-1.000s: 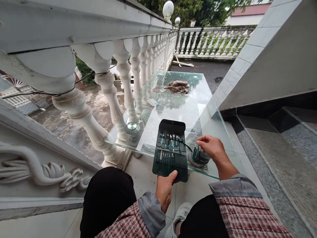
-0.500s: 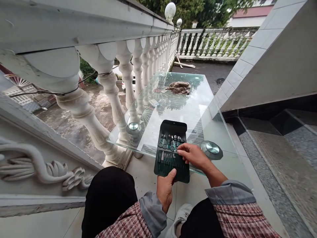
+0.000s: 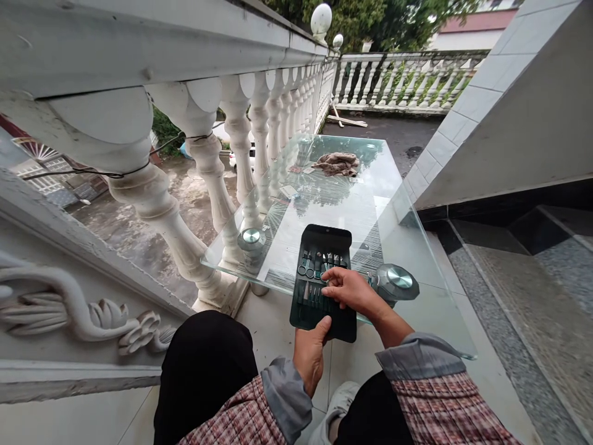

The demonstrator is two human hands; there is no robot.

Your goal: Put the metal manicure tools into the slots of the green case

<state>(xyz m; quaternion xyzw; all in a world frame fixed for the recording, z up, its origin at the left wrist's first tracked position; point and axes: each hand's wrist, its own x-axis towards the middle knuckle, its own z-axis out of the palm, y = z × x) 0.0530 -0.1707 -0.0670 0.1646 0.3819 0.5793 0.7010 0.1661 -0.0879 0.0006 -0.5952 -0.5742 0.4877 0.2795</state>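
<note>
My left hand (image 3: 311,352) grips the lower end of an open dark green manicure set case (image 3: 345,318), thumb on top and fingers hidden beneath. Over the middle of the case is my right hand (image 3: 348,289), its index finger and thumb apart, with nothing visible between them. Small scissors (image 3: 306,271) and several nail clippers (image 3: 332,258) sit in the upper row. Slim metal tools (image 3: 309,293) fill part of the lower row. My right hand hides some of the tools.
A glass table (image 3: 333,213) stands in front, with round metal discs (image 3: 399,276) near its corners. Farther back on it lie a crumpled brown cloth (image 3: 337,164) and a small pale packet (image 3: 290,192). A white balustrade (image 3: 208,167) runs along the left; steps (image 3: 519,296) are at right.
My right hand has shifted slightly left and its thumb and index finger have spread, coming off the scissors they touched. My left hand still holds the case.
</note>
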